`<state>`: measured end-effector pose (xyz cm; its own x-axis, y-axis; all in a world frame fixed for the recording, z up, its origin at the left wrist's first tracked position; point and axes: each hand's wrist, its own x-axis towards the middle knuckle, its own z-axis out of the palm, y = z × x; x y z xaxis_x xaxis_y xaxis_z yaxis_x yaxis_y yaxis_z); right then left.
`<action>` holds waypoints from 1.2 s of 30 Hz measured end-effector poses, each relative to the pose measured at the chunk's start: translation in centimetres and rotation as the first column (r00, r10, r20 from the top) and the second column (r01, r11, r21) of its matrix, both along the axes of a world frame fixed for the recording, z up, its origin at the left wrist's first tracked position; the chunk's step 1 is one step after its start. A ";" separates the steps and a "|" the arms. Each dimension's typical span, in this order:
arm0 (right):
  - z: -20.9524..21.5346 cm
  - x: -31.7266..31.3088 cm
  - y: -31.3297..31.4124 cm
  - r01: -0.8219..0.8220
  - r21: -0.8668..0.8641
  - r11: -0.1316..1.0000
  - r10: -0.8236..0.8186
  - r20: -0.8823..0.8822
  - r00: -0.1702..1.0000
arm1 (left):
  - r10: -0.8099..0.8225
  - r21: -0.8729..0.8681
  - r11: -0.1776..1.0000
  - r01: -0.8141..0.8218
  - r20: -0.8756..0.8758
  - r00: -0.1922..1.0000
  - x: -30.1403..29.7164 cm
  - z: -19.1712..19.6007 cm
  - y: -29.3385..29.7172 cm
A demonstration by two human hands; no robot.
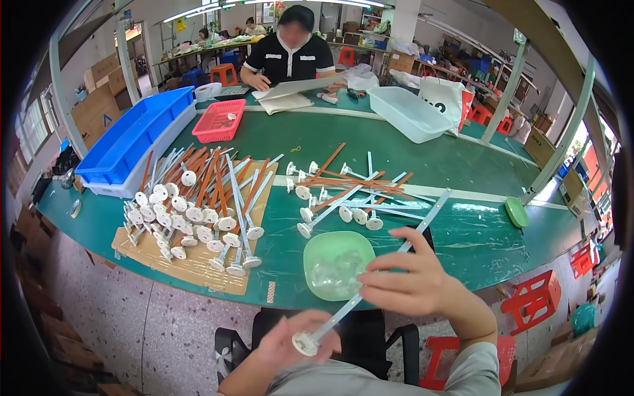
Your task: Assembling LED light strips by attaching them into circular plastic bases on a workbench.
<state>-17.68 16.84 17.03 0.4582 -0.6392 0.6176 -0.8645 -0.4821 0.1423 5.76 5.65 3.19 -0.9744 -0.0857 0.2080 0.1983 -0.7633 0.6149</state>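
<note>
A long pale-blue flat strip with a round white base (304,344) slants across the front of me, its far end over the table. My left hand (290,340) is closed around the base end, a little blurred. My right hand (409,280) pinches the strip near its middle, fingers bent. Beside the right hand, a light-green bowl (330,254) holds small clear pieces I cannot make out. Beyond it lies a loose pile of brown and pale-blue strips (360,195) with white round bases. A larger heap of such strips (198,198) rests on a cardboard sheet (224,280) to the left.
Blue trays (139,138) stand at the left beside a red basket (219,122). Across the green table (409,155) a person (288,56) handles papers near a white tub (413,112). A small green dish (516,212) sits right; red stools (533,300) stand beyond.
</note>
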 end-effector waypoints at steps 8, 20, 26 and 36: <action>-1.4 1.1 1.4 0.003 -0.114 0.993 -0.008 -0.049 0.999 | -0.110 -0.174 0.977 0.121 0.075 0.991 1.7 -0.3 2.3; -10.8 9.7 1.6 0.049 -0.228 0.972 0.110 0.636 0.764 | 0.442 -0.478 0.803 -0.356 0.077 0.894 1.2 -1.6 4.3; -11.1 9.4 1.1 0.146 -0.255 0.956 0.068 0.675 0.734 | 0.538 -0.547 0.722 -0.424 0.058 0.841 0.3 -1.5 5.3; -10.7 9.0 1.0 0.063 -0.150 0.987 0.059 0.689 0.723 | 0.571 -0.483 0.751 -0.451 0.132 0.810 0.8 -0.7 4.4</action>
